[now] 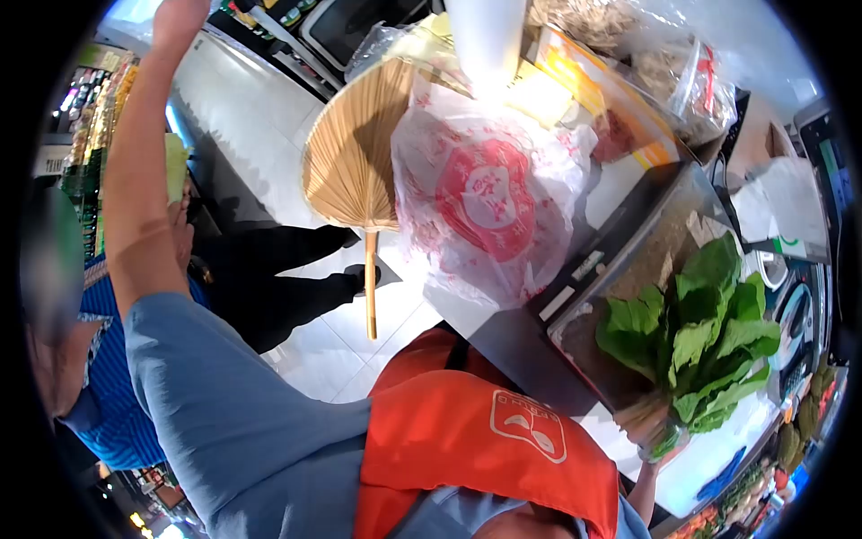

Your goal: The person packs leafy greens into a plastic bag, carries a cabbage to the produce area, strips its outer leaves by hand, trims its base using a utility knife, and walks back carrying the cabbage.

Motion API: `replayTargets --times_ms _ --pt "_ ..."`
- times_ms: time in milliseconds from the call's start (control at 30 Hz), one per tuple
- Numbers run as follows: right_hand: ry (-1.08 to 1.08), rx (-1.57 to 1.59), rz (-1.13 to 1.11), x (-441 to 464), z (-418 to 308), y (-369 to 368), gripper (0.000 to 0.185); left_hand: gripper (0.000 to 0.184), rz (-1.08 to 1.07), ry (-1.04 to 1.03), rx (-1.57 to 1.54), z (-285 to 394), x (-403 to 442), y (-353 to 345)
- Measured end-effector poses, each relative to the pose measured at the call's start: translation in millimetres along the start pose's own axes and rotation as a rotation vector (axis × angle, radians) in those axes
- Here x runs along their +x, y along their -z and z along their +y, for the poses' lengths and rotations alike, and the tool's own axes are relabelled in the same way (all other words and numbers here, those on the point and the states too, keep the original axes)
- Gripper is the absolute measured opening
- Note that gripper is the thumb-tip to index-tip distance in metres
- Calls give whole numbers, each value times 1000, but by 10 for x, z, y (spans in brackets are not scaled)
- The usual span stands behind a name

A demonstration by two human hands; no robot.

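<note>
A person in a blue striped shirt stands at the far left, dark trousers reaching toward the middle of the frame, one hand beside a yellow-green item. Next to that bystander, we see our wearer's left arm raised toward the upper left, the left hand cut off by the top edge; we cannot tell whether its fingers are spread or closed. A blue-grey sleeve leads down to a red-orange apron with a pale leaf logo, bottom center.

Above the apron, a pleated hand fan points its handle downward over light floor tiles. A crumpled white plastic bag printed in red lies just beside the fan, partly overlapping its edge. A bright white cylinder stands at top center, with orange-and-white packaging to its right.

At right of center, we find the bunch of leafy greens over a dark-edged tray, its leaves upward and stems downward. The right hand, partly hidden, grips the stem end. A blue item lies at lower right, near assorted produce.
</note>
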State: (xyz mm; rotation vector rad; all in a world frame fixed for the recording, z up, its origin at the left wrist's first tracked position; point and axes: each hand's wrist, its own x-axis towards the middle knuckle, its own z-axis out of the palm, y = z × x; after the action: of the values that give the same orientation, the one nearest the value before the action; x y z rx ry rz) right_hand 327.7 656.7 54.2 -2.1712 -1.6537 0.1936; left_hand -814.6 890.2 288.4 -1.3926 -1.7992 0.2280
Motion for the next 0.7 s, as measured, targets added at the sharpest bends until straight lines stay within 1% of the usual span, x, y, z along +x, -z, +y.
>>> replayTargets --times_ms 67,167,200,233,267,300,333,367,400,433,467,500,533,567,600,633,667,700 --pt "-18 21 11 -30 19 39 91 21 173 -143 13 -69 40 -232" --pt "-22 43 27 -91 114 132 94 22 -48 7 -60 95 131 29" --pt "-19 34 22 -100 60 145 94 22 -40 30 -69 115 158 44" --pt "-7 -47 -3 -79 8 162 94 23 -29 55 -71 131 172 68" --pt "8 -127 -28 -56 -65 180 94 35 -229 198 -75 156 277 169" --pt "19 -203 -54 -30 -232 230 94 34 -269 283 -245 187 263 337" --pt "12 -209 -24 -12 -239 207 94 26 133 173 -301 -380 209 -641" --pt "-3 -213 9 -21 -242 173 93 29 -271 285 -339 -410 317 -371" --pt "34 -251 -1 -2 -385 172 88 30 -223 296 -274 -238 344 -86" --pt "71 -288 -4 -8 -554 193 83 32 -181 290 -353 -316 340 -95" --pt "94 -278 12 -70 -718 187 75 31 -241 286 -324 -405 362 -102" --pt "120 -273 19 -91 -803 184 69 31 -193 229 -288 -444 364 -149" --pt "245 -317 15 -83 -834 218 65 30 -205 150 -301 -423 382 -43" --pt "220 -391 -38 -84 -890 298 67 32 -163 158 -459 -448 354 -81" --pt "205 -457 -96 -110 -1198 394 69 38 -204 209 -420 -330 366 127" --pt "242 -489 -85 -124 -1267 402 64 46 -234 206 -423 -342 362 114" --pt "235 -497 -71 -139 -1324 392 60 54 -242 207 -326 -279 349 206" --pt "223 -461 -70 -44 -1345 290 60 59 -273 238 -334 -235 336 406"
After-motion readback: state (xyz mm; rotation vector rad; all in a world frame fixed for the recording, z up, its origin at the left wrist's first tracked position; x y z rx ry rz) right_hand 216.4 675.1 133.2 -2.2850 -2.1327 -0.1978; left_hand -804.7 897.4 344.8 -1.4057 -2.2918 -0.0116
